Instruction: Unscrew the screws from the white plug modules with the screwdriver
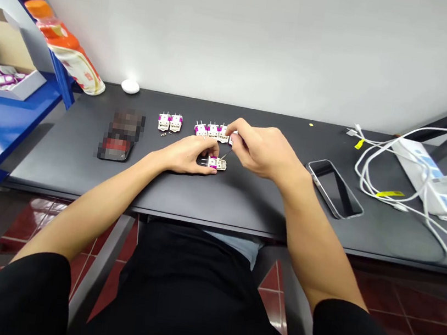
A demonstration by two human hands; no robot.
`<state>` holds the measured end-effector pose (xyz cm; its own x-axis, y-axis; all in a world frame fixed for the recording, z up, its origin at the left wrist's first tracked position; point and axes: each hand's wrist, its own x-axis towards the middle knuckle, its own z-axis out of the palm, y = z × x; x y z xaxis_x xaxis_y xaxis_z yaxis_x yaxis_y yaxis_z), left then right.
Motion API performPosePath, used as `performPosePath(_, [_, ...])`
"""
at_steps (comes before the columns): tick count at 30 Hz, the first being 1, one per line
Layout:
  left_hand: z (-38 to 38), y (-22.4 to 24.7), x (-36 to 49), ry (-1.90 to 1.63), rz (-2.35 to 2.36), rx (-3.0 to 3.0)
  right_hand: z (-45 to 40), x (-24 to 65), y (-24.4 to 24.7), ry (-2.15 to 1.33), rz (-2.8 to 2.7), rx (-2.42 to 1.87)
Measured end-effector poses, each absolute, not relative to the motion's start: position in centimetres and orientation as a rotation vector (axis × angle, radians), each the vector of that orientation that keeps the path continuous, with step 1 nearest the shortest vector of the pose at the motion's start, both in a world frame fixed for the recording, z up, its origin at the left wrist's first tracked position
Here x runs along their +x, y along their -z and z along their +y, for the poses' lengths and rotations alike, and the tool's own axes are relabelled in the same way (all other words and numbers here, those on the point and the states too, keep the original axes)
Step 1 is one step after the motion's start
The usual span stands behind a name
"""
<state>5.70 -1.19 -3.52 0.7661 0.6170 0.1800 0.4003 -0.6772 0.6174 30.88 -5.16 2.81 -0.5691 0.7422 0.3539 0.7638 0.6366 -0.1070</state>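
Note:
My left hand (192, 155) pins a small white and purple plug (217, 164) to the black table between thumb and fingers. The plug lies on its side, its metal pins pointing left. My right hand (257, 147) is closed around a thin screwdriver (226, 155); its slim shaft slants down to the plug's right end, and its handle is hidden in the fingers. Just behind my hands stands a row of similar plugs (212, 131), partly covered by the right hand. Farther left are two more plugs (170, 122), with tiny metal bits (164, 134) in front of them.
A phone (334, 188) lies right of my right forearm, near coiled white cables (367, 165) and a white box-like item (422, 176). At left are a blurred dark object (119, 136), a white rounded object (130, 86), an orange-capped bottle (69, 51) and an open carton (22, 86).

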Motion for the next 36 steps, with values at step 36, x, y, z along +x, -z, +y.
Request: performPosePath(36, [-1.29,3.41,5.72,-0.500,0.753,2.387,-5.04,30.94,-2.56,0.026,-2.470,-1.157])
